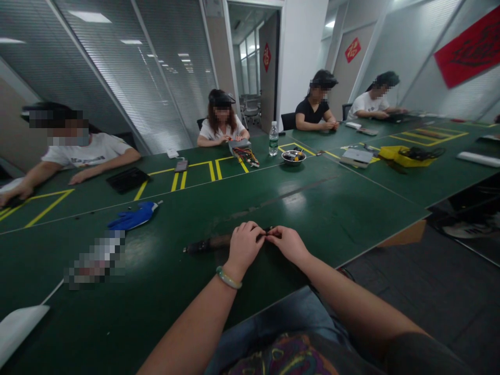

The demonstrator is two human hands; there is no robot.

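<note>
Close in front of me, my left hand is bent over the green table with its fingertips pinched together. My right hand meets it at the fingertips, thumb and forefinger closed. Between them is something small and dark, too hidden to name. A long, dark, rod-like object with a small metal-looking tip lies on the table to the left. Its right end passes behind my left hand, and I cannot tell whether the hand touches it or whether it joins the small dark piece.
A blue glove lies to the left. Across the green table stand a water bottle, a metal bowl of small parts and a yellow tray with black cables. Several people sit at the far side, one handling a wired grey box.
</note>
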